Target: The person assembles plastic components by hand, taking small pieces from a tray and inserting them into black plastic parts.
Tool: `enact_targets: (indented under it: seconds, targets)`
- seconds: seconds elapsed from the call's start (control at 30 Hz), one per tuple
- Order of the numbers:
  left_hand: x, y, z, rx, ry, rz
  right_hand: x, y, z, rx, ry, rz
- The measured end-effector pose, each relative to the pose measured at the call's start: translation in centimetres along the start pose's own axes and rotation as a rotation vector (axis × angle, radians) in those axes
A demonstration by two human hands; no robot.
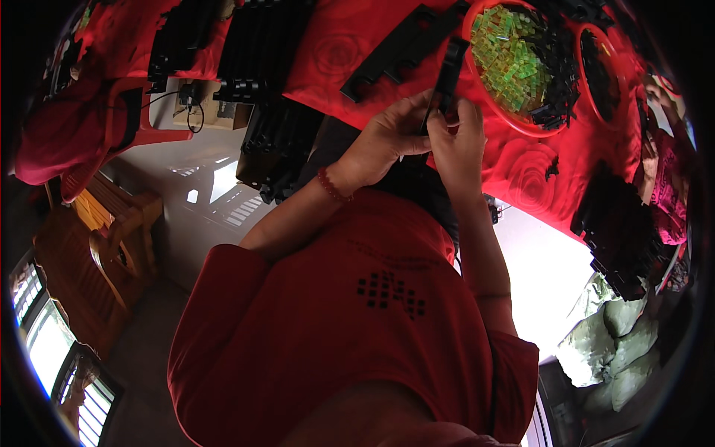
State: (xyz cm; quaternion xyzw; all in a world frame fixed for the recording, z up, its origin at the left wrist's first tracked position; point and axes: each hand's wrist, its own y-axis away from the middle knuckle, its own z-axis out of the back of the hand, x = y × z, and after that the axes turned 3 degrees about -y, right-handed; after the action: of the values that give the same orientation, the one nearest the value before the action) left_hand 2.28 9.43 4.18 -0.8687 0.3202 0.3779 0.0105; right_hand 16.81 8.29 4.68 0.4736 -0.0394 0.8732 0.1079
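Note:
Both of my hands are closed around a long black plastic strip [449,68], which points away from me above the table's near edge. My left hand [378,145], with a red bead bracelet at the wrist, grips its near part from the left. The fingertips of my right hand [459,153] pinch the same part from the right, and the fingers hide that stretch of it. Just beyond lies a wider black plastic piece with notches [398,54]. Close to the right hand stands a red basin [525,128] holding many translucent yellow-green pieces [509,56] and small black parts [557,93].
A red cloth [331,56] covers the table. Stacked black strips [261,48] lie at the left, and a dark pile [618,227] sits at the right edge. A second red basin [583,56] holds dark parts. Left are a red chair [123,112] and wooden furniture [89,261]; pale sacks [614,346] lie lower right.

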Motion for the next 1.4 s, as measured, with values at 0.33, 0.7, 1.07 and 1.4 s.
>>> enact_targets:
  seconds: [0.33, 0.7, 1.07, 1.4]
  targets:
    - [-0.1, 0.3, 0.2, 0.025, -0.209, -0.011, -0.1, 0.2, -0.4, -0.036, -0.107, 0.043]
    - [-2.2, 0.2, -0.4, 0.008, -0.113, 0.114, 2.5, 0.5, 2.8, 0.226, -0.587, -0.265]
    - [-2.8, 0.8, -1.4, -0.027, -0.276, 0.112, 1.4, 0.3, 2.5, 0.218, -0.696, -0.261]
    - [-1.2, 0.7, -1.2, -0.026, -0.919, -0.089, 0.3, 0.4, 0.3, -0.019, -0.395, -0.108]
